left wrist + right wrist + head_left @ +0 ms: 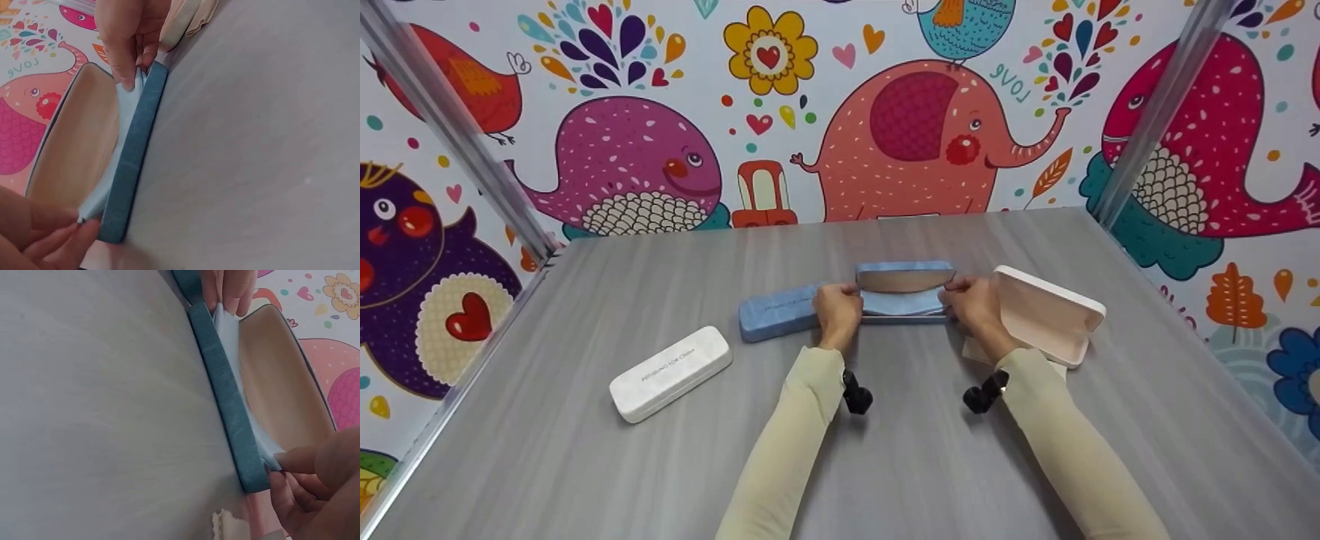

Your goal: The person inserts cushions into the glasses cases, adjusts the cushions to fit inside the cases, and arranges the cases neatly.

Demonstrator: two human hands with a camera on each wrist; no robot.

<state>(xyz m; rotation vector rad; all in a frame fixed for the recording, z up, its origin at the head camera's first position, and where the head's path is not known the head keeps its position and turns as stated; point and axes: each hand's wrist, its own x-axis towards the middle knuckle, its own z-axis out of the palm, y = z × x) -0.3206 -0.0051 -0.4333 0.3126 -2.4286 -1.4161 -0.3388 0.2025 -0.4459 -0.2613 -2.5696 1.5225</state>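
A blue glasses case (905, 266) stands open in front of me, its lid raised and tan inside. Across its base lies a light blue cleaning cloth (901, 303). At the cloth's left end, my left hand (838, 315) pinches a corner between thumb and fingers, as the left wrist view shows. My right hand (978, 307) pinches the opposite end; the right wrist view shows its thumb and fingertips on the cloth (256, 430) at the case rim. Whether anything lies beneath the cloth is hidden.
A closed blue glasses case (778, 313) lies just left, partly behind my left hand. Farther left is a closed white glasses case (671, 373). On the right, an open white case (1046, 315) sits beside my right hand, with a beige cloth (976, 351) near it. A patterned wall rises behind the table.
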